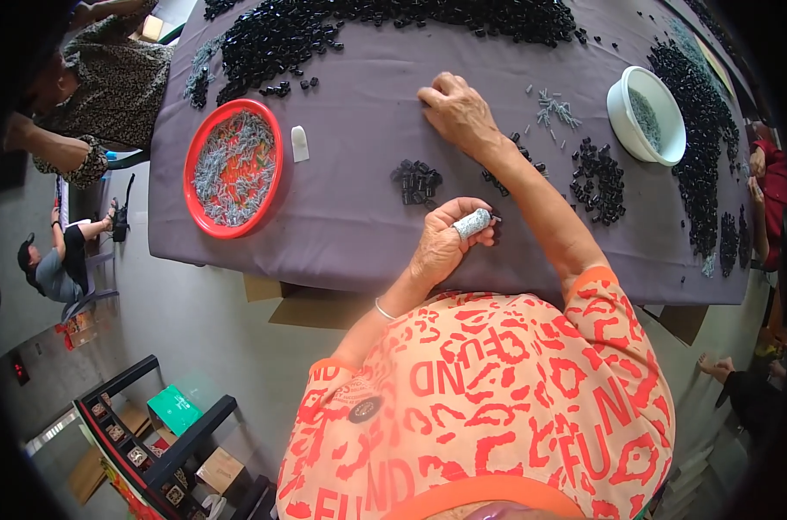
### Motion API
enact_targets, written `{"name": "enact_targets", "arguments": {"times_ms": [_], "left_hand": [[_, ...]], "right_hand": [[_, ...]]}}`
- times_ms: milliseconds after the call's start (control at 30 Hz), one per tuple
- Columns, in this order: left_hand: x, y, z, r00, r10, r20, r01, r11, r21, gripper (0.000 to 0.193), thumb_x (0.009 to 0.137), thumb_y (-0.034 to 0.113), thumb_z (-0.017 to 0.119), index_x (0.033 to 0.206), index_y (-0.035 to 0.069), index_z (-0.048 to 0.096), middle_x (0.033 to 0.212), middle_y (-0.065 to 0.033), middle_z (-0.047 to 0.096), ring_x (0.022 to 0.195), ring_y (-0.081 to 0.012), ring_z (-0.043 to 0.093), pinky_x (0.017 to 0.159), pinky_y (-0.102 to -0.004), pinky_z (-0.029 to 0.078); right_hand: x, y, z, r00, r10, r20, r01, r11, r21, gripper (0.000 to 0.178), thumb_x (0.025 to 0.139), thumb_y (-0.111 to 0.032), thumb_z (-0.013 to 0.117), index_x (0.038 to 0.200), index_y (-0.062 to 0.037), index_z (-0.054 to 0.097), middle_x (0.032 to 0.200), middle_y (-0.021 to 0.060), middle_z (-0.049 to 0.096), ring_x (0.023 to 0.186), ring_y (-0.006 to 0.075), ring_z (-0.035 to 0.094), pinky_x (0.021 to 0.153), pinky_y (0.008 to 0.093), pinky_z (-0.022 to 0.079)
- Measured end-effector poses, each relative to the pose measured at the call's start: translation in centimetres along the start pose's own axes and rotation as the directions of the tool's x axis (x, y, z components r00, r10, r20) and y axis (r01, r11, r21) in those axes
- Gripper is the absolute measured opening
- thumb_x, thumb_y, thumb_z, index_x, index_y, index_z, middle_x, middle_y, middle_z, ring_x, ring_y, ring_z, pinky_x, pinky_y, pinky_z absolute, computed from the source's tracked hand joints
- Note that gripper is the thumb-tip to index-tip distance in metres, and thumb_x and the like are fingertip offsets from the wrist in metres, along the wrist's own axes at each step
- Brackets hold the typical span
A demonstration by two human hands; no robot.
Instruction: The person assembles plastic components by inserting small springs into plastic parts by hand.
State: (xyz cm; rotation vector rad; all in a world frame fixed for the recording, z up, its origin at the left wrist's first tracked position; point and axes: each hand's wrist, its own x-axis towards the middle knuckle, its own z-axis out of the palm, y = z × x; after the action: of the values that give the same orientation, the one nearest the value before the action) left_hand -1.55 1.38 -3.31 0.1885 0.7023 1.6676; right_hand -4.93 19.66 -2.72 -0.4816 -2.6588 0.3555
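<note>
My left hand [441, 243] is closed close to the table's near edge, with a pale wrapping [473, 224] round one finger. At its fingertips shows a small black plastic piece [496, 217], partly hidden. Farther out, my right hand [461, 111] is low over the cloth with its fingers curled; what they hold, if anything, is hidden. Between the hands lies a small heap of black pieces [418, 182]. More black pieces [598, 180] are to the right of my right forearm. Thin grey pins [556, 108] lie scattered beyond that forearm.
A red tray [188, 165] of grey pins stands at left, beside a small white piece [300, 144]. A white bowl [619, 113] with grey pins stands at right. Large black heaps [393, 16] cover the far side. Other people sit at left and right.
</note>
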Motion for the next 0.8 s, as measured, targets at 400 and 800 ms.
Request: {"name": "enact_targets", "arguments": {"times_ms": [400,800], "left_hand": [[0.4,0.2,0.3,1.0,-0.009,-0.005,0.009,0.999,0.039,0.016,0.087,0.007,0.059,0.102,0.001,0.06,0.09,-0.0098,0.065,0.076,-0.0155,0.063,0.069,-0.0302,0.053],[0.7,0.5,0.5,0.999,0.035,-0.01,-0.035,0.998,0.048,0.016,0.088,0.009,0.058,0.102,0.001,0.06,0.091,-0.0113,0.065,0.075,-0.0169,0.064,0.068,-0.0298,0.053]], "right_hand": [[-10.3,1.7,-7.3,0.995,-0.07,-0.067,0.078,0.989,0.124,0.018,0.076,-0.006,0.062,0.094,-0.0057,0.062,0.102,0.0064,0.062,0.102,0.0239,0.056,0.087,0.0359,0.042],[-8.7,2.1,-8.3,0.991,0.091,-0.102,-0.08,0.991,0.105,0.011,0.076,-0.011,0.065,0.087,-0.0078,0.064,0.085,0.0044,0.058,0.085,0.0232,0.054,0.074,0.0357,0.041]]}}
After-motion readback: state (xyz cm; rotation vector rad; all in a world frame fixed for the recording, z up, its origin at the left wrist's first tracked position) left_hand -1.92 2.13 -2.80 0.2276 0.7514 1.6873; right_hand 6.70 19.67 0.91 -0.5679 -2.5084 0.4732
